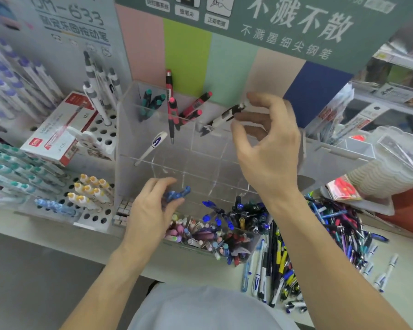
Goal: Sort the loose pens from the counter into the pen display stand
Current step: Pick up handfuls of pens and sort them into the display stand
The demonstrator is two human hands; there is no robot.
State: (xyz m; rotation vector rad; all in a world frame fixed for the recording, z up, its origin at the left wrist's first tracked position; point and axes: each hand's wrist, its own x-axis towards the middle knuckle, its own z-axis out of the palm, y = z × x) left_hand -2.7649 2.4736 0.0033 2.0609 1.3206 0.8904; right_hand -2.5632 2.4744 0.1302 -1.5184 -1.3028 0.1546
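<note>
Above the clear acrylic stand (138,129), the right hand (267,148) pinched one black-and-white pen (227,116); the left hand (150,210) gripped one blue pen (178,194).

I stand in a stationery shop: pen display racks (45,163), printed advertising boards (284,27), packaged goods on shelves (396,75).

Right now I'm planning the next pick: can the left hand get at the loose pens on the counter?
Probably not yet. The left hand already holds a blue pen, and the loose pens lie beyond the right forearm, which crosses between them.
</note>
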